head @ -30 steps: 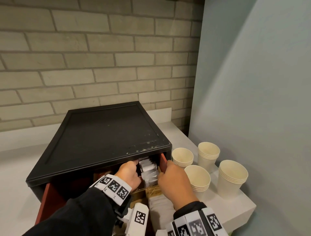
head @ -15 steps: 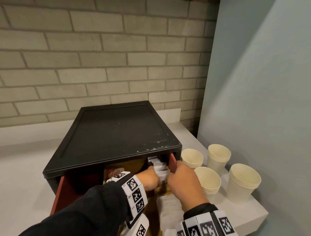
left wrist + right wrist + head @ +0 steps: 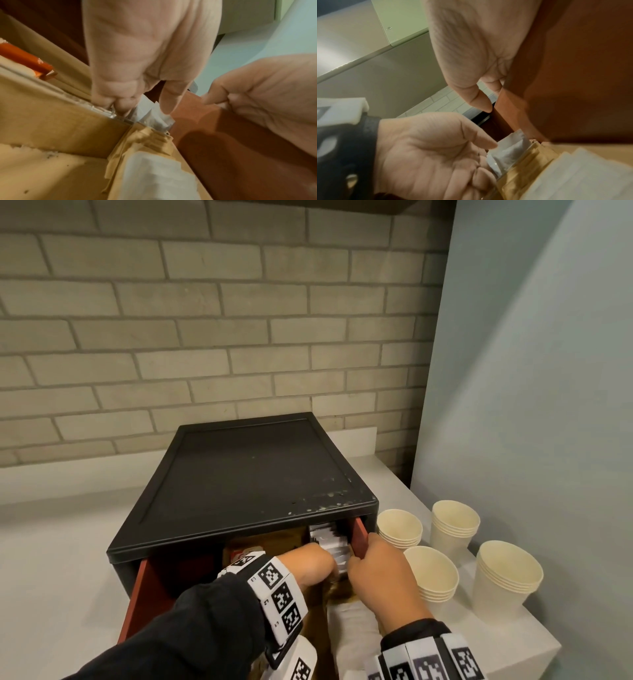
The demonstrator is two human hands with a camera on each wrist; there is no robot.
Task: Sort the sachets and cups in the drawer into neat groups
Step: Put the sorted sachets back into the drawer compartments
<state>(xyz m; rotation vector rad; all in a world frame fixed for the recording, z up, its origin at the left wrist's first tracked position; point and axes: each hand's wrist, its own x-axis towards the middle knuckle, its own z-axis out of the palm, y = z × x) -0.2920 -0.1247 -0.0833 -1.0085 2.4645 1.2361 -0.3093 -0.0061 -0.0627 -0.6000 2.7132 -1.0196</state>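
Here, seen from the head camera, both hands work at the right end of an open red drawer (image 3: 360, 537) under a black box (image 3: 250, 474) on a white counter (image 3: 51, 559). The left hand (image 3: 308, 565) reaches into a row of white sachets (image 3: 330, 541) standing on edge in the drawer's far right corner; the right hand (image 3: 380, 571) rests over the drawer's right wall. Four stacks of paper cups (image 3: 430, 571) stand on the counter just right of the box, outside the drawer.

From the left wrist, the left hand's fingers (image 3: 120, 105) are curled down onto the white sachets (image 3: 152, 115), thumb on the other side, pinching them. Brown sachets (image 3: 150, 139) and more white ones lie nearer, in the same narrow compartment. The right hand (image 3: 267, 92) hooks its fingers over the red wall.

From the right wrist, the right hand's thumb (image 3: 479, 100) and fingers straddle that wall, holding it; the left hand (image 3: 428, 155) pinches the white sachets (image 3: 508, 152) beside the brown ones (image 3: 522, 180).

The sachets look light, thin and floppy, likely to fan out or slip singly, so they are best squeezed as a block across their flat faces, near the middle. The cups look light and easily crushed; they are best lifted as whole stacks by the lower walls.
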